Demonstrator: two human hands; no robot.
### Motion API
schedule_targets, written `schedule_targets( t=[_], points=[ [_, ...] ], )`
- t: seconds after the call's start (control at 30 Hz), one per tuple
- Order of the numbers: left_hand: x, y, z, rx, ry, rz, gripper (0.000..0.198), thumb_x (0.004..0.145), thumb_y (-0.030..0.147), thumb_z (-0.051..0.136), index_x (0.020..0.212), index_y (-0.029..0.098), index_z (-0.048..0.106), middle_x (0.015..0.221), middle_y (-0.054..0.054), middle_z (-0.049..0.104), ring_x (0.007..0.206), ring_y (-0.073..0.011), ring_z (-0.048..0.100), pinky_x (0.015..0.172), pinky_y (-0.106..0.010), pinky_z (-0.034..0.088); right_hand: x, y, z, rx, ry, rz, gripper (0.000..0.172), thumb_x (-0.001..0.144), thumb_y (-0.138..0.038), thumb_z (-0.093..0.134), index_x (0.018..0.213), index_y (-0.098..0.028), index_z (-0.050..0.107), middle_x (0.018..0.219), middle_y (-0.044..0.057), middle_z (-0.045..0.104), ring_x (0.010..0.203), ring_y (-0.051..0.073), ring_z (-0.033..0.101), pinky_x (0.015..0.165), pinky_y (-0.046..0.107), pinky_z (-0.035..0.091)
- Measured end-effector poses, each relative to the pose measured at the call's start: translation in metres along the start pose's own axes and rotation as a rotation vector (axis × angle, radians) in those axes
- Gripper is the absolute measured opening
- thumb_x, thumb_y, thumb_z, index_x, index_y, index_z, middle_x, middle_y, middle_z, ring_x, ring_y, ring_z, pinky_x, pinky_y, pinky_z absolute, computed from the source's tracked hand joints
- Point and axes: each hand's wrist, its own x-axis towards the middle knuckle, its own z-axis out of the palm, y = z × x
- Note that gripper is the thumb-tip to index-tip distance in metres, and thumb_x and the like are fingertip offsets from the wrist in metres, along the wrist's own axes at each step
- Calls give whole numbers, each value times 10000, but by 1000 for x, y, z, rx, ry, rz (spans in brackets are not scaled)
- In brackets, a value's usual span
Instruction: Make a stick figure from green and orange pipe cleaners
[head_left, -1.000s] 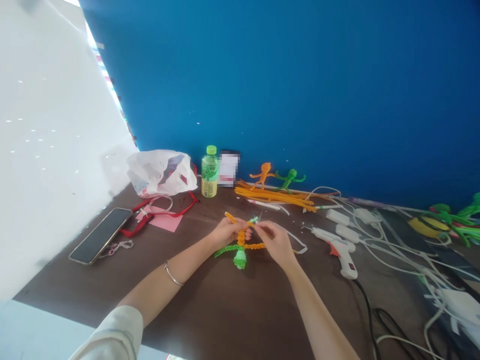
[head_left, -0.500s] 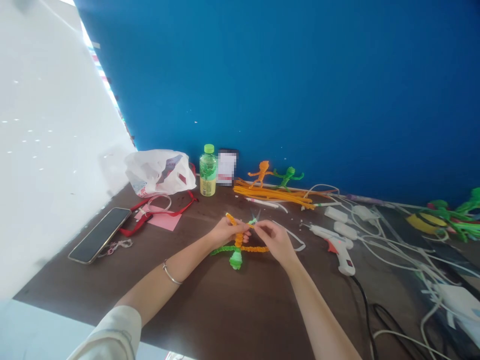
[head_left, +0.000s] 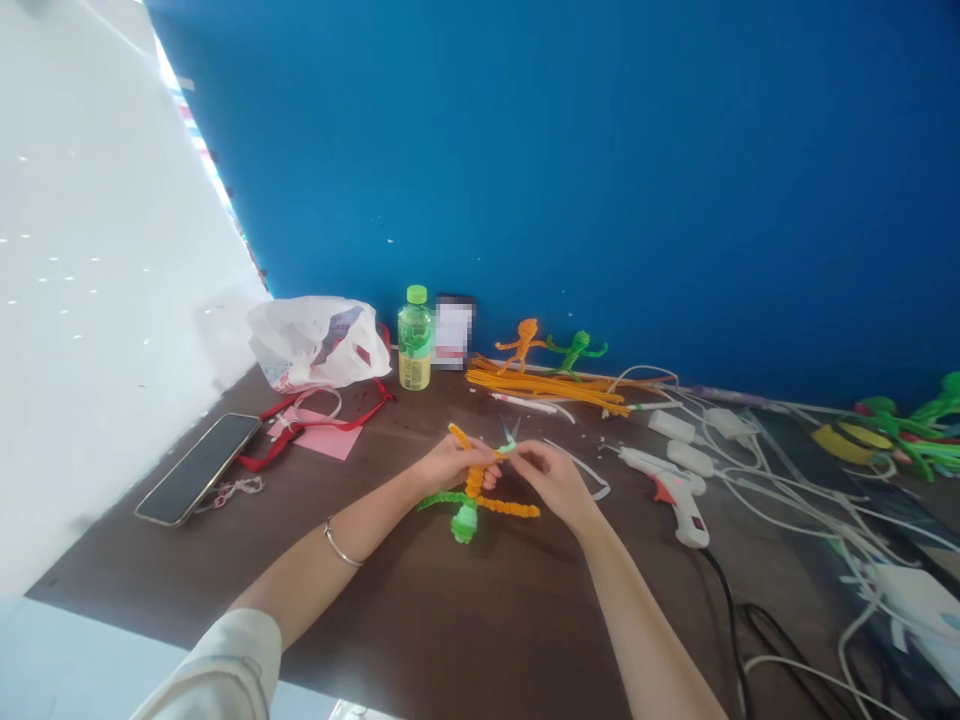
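A pipe-cleaner figure [head_left: 474, 484] in orange and green is pinched in my left hand [head_left: 456, 464], its green head [head_left: 464, 522] pointing toward me. One green arm [head_left: 442, 498] sticks out left and an orange arm [head_left: 510, 508] out right. My right hand [head_left: 549, 474] has its fingers closed at the end of the figure's other leg, a thin orange strand [head_left: 498, 455]. Part of that strand is hidden by the fingertips. Just beyond the hands lie scissors [head_left: 511, 432], partly covered, with their blades pointing away.
A hot glue gun [head_left: 669, 490] and tangled white cables lie to the right. Behind are orange pipe cleaners [head_left: 547, 388], two finished-looking figures [head_left: 528, 342] and a bottle [head_left: 415, 340]. A phone [head_left: 199, 468], pink paper [head_left: 330, 440] and a plastic bag [head_left: 319, 340] are at left.
The figure's head has swung slightly left and its orange arm has tipped downward, now showing its whole length. Both hands keep their pinch in nearly the same place.
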Motion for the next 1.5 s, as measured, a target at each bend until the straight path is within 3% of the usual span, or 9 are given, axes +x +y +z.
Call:
schedule_targets(
  t=[0.17, 0.33, 0.5, 0.63, 0.77, 0.97, 1.2, 1.5],
  points=[
    [-4, 1, -1, 76, -148, -122, 251, 541, 260, 737, 640, 62, 619, 571, -81, 635, 465, -132, 578, 497, -258, 468, 0, 0, -12, -45, -127, -4, 171, 702, -345, 552, 702, -181, 599, 716, 15, 625, 697, 168, 564, 673, 272, 418],
    [-4, -1, 0, 193, -212, -230, 242, 556, 232, 733, 678, 49, 631, 620, -109, 653, 495, -147, 595, 525, -292, 490, 8, -8, -22, -223, -276, 17, 147, 692, -332, 557, 668, -190, 588, 713, 4, 635, 697, 163, 582, 658, 256, 416],
    [-1, -3, 4, 203, -126, -243, 276, 536, 242, 748, 693, 47, 631, 599, -106, 649, 524, -170, 612, 569, -330, 506, 14, -21, -25, -532, -255, -32, 131, 706, -326, 545, 661, -214, 597, 738, 10, 640, 688, 171, 573, 574, 247, 371],
    [2, -8, 7, 154, -27, -208, 270, 538, 253, 747, 661, 57, 610, 576, -93, 641, 517, -162, 610, 571, -318, 509, 6, -31, -17, -602, -176, -93, 111, 739, -301, 512, 695, -234, 589, 755, -3, 637, 685, 161, 566, 574, 248, 365],
    [5, -12, 7, 41, 64, -149, 212, 552, 194, 727, 641, 57, 592, 570, -85, 635, 507, -143, 602, 570, -295, 509, -3, -30, -9, -565, -84, -141, 121, 751, -293, 500, 680, -218, 564, 748, 5, 623, 694, 164, 566, 615, 266, 392],
    [8, -9, 8, -95, 160, -120, 162, 599, 160, 682, 678, 50, 594, 543, -67, 619, 466, -114, 577, 532, -244, 492, -9, -6, -6, -329, 63, -151, 164, 777, -343, 493, 710, -204, 547, 761, 32, 613, 727, 177, 577, 665, 288, 447],
    [5, -7, 6, -154, 66, -67, 213, 595, 232, 705, 679, 77, 585, 590, -62, 629, 510, -107, 583, 554, -226, 488, -10, -2, -6, -120, 82, -79, 209, 756, -380, 522, 725, -181, 577, 765, 55, 632, 720, 191, 590, 661, 296, 472],
    [6, -11, 3, -76, -17, -38, 292, 618, 345, 698, 716, 107, 559, 602, -32, 602, 517, -100, 572, 575, -250, 487, -12, -3, -6, -89, 9, -65, 234, 739, -405, 542, 704, -180, 600, 760, 49, 641, 702, 180, 589, 648, 279, 471]
  ],
)
